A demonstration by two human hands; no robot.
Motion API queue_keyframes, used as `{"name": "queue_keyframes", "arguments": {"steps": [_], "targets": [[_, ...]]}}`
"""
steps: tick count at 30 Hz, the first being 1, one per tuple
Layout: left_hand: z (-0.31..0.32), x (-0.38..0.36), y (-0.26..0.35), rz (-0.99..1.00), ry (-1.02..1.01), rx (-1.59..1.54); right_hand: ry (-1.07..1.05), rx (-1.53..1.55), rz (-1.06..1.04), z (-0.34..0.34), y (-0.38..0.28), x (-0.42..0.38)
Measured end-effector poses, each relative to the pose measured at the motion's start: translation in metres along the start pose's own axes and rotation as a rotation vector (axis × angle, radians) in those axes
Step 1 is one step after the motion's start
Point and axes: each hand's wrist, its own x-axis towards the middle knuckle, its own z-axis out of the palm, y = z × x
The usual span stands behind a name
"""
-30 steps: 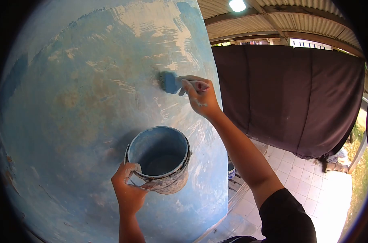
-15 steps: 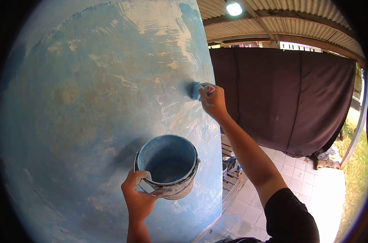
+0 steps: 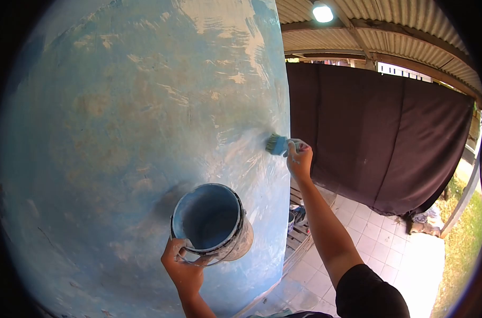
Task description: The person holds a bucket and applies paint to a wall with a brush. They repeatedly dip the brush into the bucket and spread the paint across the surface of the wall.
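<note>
My left hand (image 3: 183, 267) grips a paint-smeared bucket (image 3: 240, 245) by its rim and wire handle. The bucket is tilted so its mouth faces me, and its inside is coated blue; how much paint lies at the bottom is hard to tell. In my right hand (image 3: 300, 159) is a paintbrush (image 3: 276, 144) with a blue ferrule and pale bristles, held by its handle. Its bristles point left, at the wall near its right edge; whether they touch cannot be made out. The wall (image 3: 129, 153) is blue, with streaky beige patches, mostly towards the top.
A dark cloth (image 3: 379, 138) hangs behind my right arm. Below it lie pale floor tiles (image 3: 357, 233) and a slatted wooden piece (image 3: 296, 238) with a small tub (image 3: 290, 221) close by. A lit lamp (image 3: 322, 12) hangs under the corrugated roof (image 3: 405, 26). Grass (image 3: 458, 254) is at the far right.
My right hand has moved down and to the right with the paintbrush, whose bristles now show clearly. The bucket in my left hand has shifted slightly left and tipped more. The view has shifted a little.
</note>
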Motion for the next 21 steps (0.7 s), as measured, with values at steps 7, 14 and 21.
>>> {"name": "queue_keyframes", "arguments": {"steps": [7,14,21], "targets": [[0.015,-0.008,-0.003,0.044,0.048,0.096,-0.17,-0.137,-0.291,0.05,-0.113,-0.002],[0.019,-0.011,-0.007,-0.004,0.062,0.136,-0.342,0.369,-0.112,0.037,-0.077,-0.022],[0.005,-0.019,-0.001,0.016,0.135,0.142,-0.036,-0.027,-0.204,-0.015,0.017,0.018]]}}
